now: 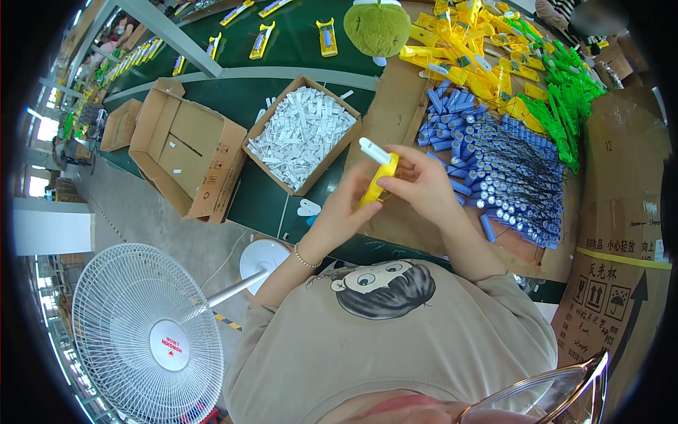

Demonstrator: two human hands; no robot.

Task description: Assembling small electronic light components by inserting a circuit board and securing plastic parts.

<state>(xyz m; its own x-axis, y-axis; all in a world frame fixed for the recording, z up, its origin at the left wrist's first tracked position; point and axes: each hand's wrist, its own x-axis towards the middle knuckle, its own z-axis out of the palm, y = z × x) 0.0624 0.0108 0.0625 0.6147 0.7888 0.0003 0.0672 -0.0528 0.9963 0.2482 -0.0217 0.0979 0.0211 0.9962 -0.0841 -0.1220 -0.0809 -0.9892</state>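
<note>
At frame centre, both hands meet over the tabletop around a yellow plastic part with a white tip. Left hand is closed on the lower end of the part, fingers wrapped about it. Right hand pinches the upper portion, fingertips touching the yellow body just below the white tip. The part stands tilted, tip toward upper left. Right of the hands lies a dense spread of blue cylinders with dark leads. Above them, upper right, sit heaps of yellow pieces and green pieces. Left of centre, a cardboard box holds small white parts. An open, flattened carton lies beside it. A white fan stands at lower left.
</note>
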